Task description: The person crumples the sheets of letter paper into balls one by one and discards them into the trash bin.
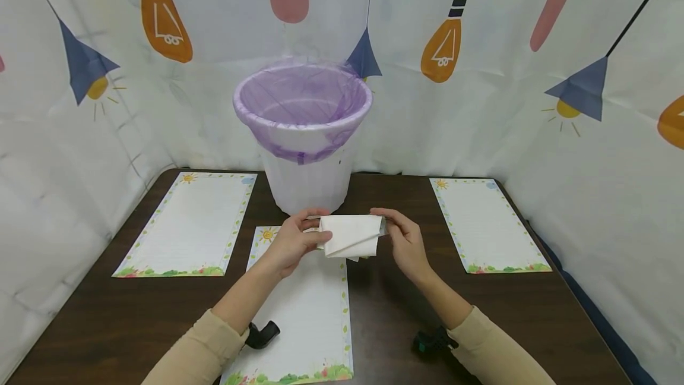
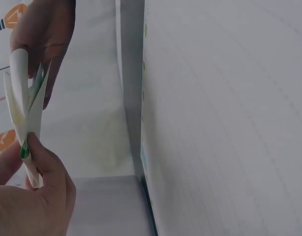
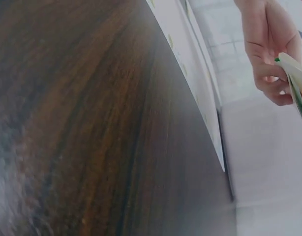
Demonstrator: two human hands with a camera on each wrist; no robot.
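Note:
A white sheet of paper (image 1: 350,234), folded over on itself in layers, is held above the table between both hands. My left hand (image 1: 295,243) pinches its left end, thumb in front and fingers behind. At the opposite end, my right hand (image 1: 408,249) grips the edge between thumb and fingers. Seen edge-on in the left wrist view, the folded paper (image 2: 20,93) has its layers spread apart at the top, and a bit of green shows at a fold. Under the hands lies a white sheet with a printed leafy border (image 1: 299,319).
Behind the hands stands a white bin (image 1: 307,186) lined with a purple bag (image 1: 299,150). Similar bordered sheets lie at the left (image 1: 184,227) and right (image 1: 488,227) of the dark wooden table (image 1: 395,337). A printed white curtain (image 1: 427,129) surrounds the table.

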